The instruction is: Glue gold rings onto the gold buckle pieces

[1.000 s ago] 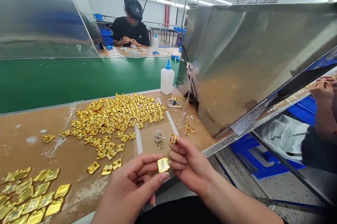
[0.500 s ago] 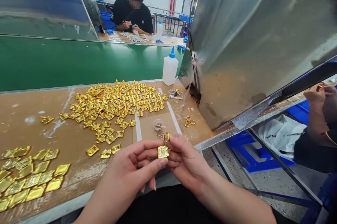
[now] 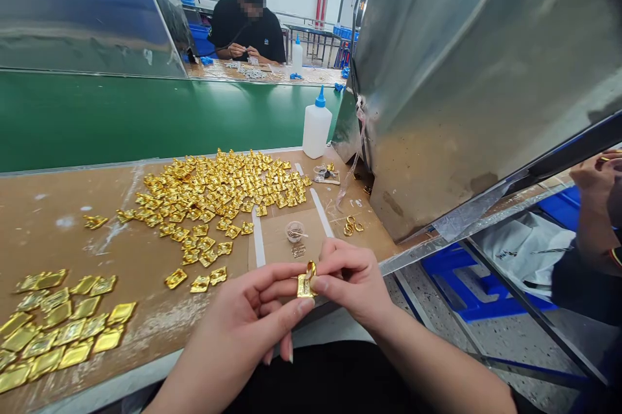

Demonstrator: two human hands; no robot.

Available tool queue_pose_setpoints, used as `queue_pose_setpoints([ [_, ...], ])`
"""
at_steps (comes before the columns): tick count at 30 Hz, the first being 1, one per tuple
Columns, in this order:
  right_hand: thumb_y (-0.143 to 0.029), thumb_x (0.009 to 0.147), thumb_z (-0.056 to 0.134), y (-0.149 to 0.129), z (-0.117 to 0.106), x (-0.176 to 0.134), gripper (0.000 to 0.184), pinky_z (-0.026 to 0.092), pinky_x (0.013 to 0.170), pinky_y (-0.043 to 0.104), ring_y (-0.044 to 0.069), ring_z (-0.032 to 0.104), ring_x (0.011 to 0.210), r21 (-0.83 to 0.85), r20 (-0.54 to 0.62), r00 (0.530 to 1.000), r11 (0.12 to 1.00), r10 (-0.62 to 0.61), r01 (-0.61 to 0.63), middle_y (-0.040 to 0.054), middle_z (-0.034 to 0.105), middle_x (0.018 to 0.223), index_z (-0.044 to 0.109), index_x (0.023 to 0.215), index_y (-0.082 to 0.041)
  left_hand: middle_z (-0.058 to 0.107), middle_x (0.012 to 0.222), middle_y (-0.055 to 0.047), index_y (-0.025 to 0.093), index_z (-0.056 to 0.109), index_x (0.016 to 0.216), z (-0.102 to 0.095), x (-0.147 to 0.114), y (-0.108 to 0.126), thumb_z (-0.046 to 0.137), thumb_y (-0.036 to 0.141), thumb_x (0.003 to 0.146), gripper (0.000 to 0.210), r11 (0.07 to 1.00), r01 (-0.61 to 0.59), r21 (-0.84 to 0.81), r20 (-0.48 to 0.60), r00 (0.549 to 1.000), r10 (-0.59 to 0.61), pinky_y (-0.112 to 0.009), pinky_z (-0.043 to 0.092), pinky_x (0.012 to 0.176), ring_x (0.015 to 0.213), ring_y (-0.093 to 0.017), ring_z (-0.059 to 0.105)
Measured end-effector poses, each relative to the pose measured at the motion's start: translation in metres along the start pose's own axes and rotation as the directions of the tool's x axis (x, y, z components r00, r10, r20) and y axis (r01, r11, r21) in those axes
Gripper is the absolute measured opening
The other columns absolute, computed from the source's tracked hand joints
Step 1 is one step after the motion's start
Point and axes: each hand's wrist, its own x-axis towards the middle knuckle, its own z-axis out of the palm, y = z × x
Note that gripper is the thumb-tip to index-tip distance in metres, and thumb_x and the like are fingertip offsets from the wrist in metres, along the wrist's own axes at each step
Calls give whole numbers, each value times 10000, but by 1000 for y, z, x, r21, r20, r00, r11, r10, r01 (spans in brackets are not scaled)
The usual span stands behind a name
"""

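Observation:
Pinched between thumb and fingers of my left hand is a small gold rectangular plate with a raised pattern. A gold ring stands at the plate's upper right, and my right hand has thumb and forefinger closed on it. Ring and plate overlap in view; I cannot tell whether they are linked. Just beyond my hands, thin wire-like pieces lie beside a small clear cup with a stick in it. More loose gold rings rest on the bench to the right.
A big heap of small gold pieces covers the bench's middle. Flat gold plates lie in rows at left. A white bottle stands before the green belt. A metal panel leans at right. Co-workers sit opposite and at right.
My right hand has turned, its fingers curling in to pinch the ring. The ring has come down against the plate's upper right. My left hand keeps its hold, shifting slightly right in view.

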Motion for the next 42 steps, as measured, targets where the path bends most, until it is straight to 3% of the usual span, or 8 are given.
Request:
queue_pose_setpoints([
  [5, -303, 848, 832, 3, -1, -2, 34, 365, 593, 261, 104, 458, 597, -10, -27, 1000, 1000, -7, 6, -19, 549, 681, 830, 837, -270, 721, 782, -29, 200, 671, 1288, -4, 4, -6, 804, 493, 856, 539, 999, 14, -49, 37, 999, -13, -164, 345, 385, 410, -75, 540],
  [9, -303, 874, 806, 6, 0, -2, 53, 425, 641, 266, 123, 541, 679, -73, -72, 995, 996, -63, 58, 8, 613, 772, 819, 868, -251, 697, 762, -15, 186, 634, 1357, -6, 7, -12, 784, 518, 869, 609, 999, -3, -53, -22, 1000, 2, -170, 347, 391, 430, -75, 522],
  [14, -354, 857, 823, 12, 3, 4, 119, 510, 775, 311, 164, 611, 851, 9, -41, 999, 1000, 0, 1, 46, 653, 954, 805, 876, -238, 602, 548, 30, 138, 586, 1449, -8, 9, -12, 714, 544, 917, 681, 999, -24, 23, -30, 999, 25, -196, 403, 465, 469, -107, 502],
  [20, -333, 869, 814, 24, -1, 5, 105, 453, 746, 285, 146, 560, 832, 6, -20, 1000, 1000, -19, 19, 34, 598, 937, 796, 885, -230, 644, 654, -5, 161, 528, 1529, -15, 6, -18, 574, 572, 979, 688, 999, -16, 34, -31, 999, 17, -250, 458, 519, 516, -141, 560],
  [26, -357, 836, 853, 31, -6, 6, 108, 409, 699, 279, 132, 473, 738, 52, 166, 979, 992, -122, 115, -2, 486, 826, 818, 899, -277, 508, 628, 35, 212, 510, 1549, -16, -7, -14, 528, 492, 1013, 605, 999, 33, -1, 20, 999, -33, -256, 443, 551, 519, -126, 487],
  [29, -364, 822, 869, 29, -7, 11, 112, 391, 686, 280, 127, 457, 714, 93, 247, 954, 984, -168, 150, -11, 457, 794, 827, 897, -292, 442, 725, 37, 268, 481, 1566, -18, -10, -6, 584, 440, 978, 622, 989, 116, -88, 117, 988, -105, -234, 387, 499, 549, -112, 413],
  [37, -461, 799, 870, 24, -2, 11, 213, 422, 670, 285, 134, 431, 695, 28, 308, 943, 992, -126, 124, -12, 428, 743, 821, 809, -255, 418, 818, 34, 391, 251, 1633, -19, -9, 2, 587, 400, 971, 743, 973, 199, -116, 215, 961, -171, -218, 298, 511, 603, -116, 293],
  [42, -375, 857, 824, 24, 0, 4, 135, 417, 647, 274, 138, 455, 722, 1, 325, 941, 995, -96, 101, 9, 491, 802, 815, 905, -250, 348, 749, 61, 362, 244, 1630, -13, -8, 1, 598, 464, 959, 766, 967, 194, -163, 169, 971, -167, -219, 234, 495, 588, -119, 235],
])
